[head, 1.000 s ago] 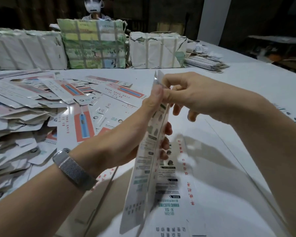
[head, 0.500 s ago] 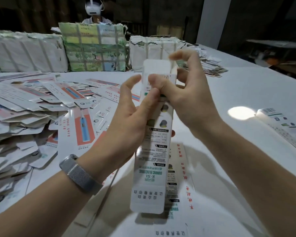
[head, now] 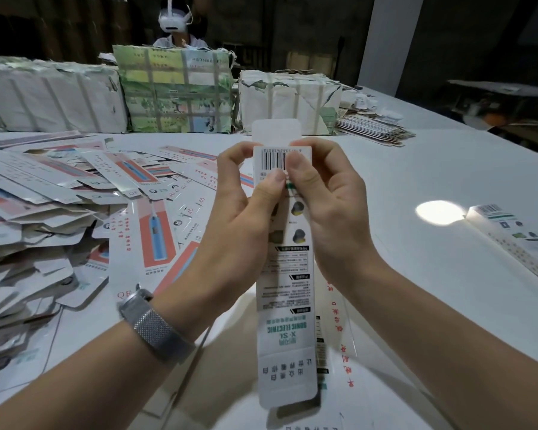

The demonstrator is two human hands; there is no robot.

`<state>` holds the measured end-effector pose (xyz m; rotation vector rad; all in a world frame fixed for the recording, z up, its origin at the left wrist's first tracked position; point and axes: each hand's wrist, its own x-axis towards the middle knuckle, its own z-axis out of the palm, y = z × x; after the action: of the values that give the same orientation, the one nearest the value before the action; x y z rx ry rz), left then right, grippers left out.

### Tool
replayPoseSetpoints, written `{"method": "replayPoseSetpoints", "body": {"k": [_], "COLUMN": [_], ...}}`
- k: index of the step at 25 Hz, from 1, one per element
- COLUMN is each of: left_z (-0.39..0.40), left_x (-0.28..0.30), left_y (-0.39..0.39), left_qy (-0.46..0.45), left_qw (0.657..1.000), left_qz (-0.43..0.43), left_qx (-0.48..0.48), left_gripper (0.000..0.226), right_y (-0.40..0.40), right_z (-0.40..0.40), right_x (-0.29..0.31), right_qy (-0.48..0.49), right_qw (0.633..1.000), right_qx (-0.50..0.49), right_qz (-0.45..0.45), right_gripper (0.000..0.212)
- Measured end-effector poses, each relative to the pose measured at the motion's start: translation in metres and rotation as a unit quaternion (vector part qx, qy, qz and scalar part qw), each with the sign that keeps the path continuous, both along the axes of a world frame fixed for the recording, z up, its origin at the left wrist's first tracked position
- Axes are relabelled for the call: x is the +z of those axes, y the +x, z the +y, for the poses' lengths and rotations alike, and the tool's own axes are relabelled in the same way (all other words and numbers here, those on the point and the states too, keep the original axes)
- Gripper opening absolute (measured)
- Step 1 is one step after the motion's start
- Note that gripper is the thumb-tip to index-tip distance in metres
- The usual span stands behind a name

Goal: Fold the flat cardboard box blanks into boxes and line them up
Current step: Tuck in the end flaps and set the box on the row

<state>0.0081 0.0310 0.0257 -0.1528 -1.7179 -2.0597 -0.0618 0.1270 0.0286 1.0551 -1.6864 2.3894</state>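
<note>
I hold a long narrow white box (head: 284,290) upright above the table, its printed back towards me and both end flaps sticking out. My left hand (head: 243,212) grips its upper left side, thumb pressed on the front. My right hand (head: 326,200) grips the upper right side, thumb next to the barcode. A big heap of flat box blanks (head: 53,206) with red and blue prints lies at the left. One folded box (head: 519,240) lies on its side at the far right.
The white table (head: 416,169) carries wrapped bundles (head: 174,91) along its far edge and a small stack of blanks (head: 373,131) at the back right. A person with a headset sits behind the bundles. More flat sheets lie under the held box.
The blank went from flat and edge-on to an opened tube facing me. Both hands shifted to grip its upper end, thumbs on the front face.
</note>
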Motion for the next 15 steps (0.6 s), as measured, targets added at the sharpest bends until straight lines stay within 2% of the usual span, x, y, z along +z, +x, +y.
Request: {"method": "replayPoseSetpoints", "body": {"k": [2,5,11,15], "left_z": [0.000,0.001,0.002,0.001], "left_x": [0.000,0.001,0.005,0.004], "left_y": [-0.001,-0.001,0.001,0.000], "left_qy": [-0.010,-0.024,-0.033,-0.041], "left_qw": [1.000,0.999,0.999,0.999], "left_qz": [0.005,0.009,0.003,-0.016], "left_qx": [0.021,0.029,0.006,-0.001], "left_gripper": [0.011,0.013,0.018,0.014], "right_y": [0.001,0.000,-0.006,-0.011], "right_z": [-0.001,-0.001,0.002,0.003], "right_x": [-0.002,-0.003,0.002,0.002], "right_qy": [0.000,-0.003,-0.034,-0.047], "right_qw": [1.000,1.000,0.996,0.991], "right_qx": [0.009,0.021,0.070,0.103], "right_qz": [0.003,0.004,-0.039,-0.071], "right_gripper": [0.002,0.002,0.048,0.055]}}
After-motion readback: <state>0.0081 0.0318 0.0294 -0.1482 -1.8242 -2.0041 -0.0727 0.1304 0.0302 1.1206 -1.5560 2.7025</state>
